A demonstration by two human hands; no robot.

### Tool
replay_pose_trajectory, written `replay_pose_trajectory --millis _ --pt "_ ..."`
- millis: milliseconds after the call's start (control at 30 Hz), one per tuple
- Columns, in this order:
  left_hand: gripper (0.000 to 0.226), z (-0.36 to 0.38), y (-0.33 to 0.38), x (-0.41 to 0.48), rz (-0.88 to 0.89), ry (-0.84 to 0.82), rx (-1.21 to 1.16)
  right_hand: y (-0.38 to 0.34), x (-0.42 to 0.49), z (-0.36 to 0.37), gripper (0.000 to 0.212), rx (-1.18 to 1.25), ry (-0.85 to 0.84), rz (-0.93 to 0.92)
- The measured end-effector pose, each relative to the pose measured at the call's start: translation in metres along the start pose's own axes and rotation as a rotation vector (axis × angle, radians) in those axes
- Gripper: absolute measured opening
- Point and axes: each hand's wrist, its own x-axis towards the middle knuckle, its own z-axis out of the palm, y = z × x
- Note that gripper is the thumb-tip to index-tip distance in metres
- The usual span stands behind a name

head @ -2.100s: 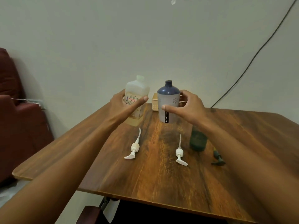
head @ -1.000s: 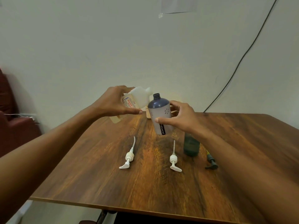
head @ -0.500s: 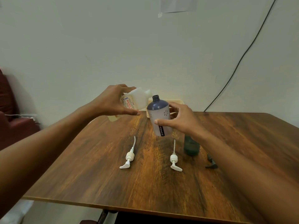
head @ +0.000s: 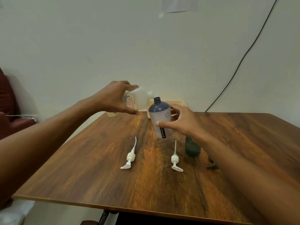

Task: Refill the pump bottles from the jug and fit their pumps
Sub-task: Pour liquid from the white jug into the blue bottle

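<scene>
**Jug tipped over the open neck, pour about to land**

Your left hand (head: 113,99) has its grip clamped round the jug (head: 138,99), laid almost on its side so the spout hangs just beside the open neck at about ten o'clock from it. Your right hand (head: 180,122) has its grip wrapped round the blue-topped pump bottle (head: 159,118), lifted off the counter (head: 97,176) and leaned toward the jug, probably to meet the stream and spare the wood.

Two white pumps (head: 129,157) lie flat at six o'clock from the bottle, tubes pointing away from you, likely parked within reach for fitting after the fill.

Now the blind spots: no stream is visible, and I can't tell the bottle's level. Your right forearm covers most of a dark green bottle (head: 192,148) at four o'clock and nearly all of a dark pump (head: 211,166) beyond it.
</scene>
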Motion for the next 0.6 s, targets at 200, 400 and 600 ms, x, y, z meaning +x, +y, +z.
replay_pose_trajectory --millis 200,400,600 --pt "0.091 -0.0032 0.0039 0.0006 -0.008 -0.025 0.034 0.0014 -0.0007 0.0015 0.084 -0.002 0.003 0.004" --pt "0.096 -0.0063 0.0031 0.0016 -0.004 -0.040 0.079 0.0015 -0.0008 0.0029 0.085 -0.005 0.001 0.014" --pt "0.098 -0.0071 0.0023 0.0013 0.000 -0.050 0.105 0.0014 -0.0012 0.0044 0.085 -0.010 0.002 0.013"
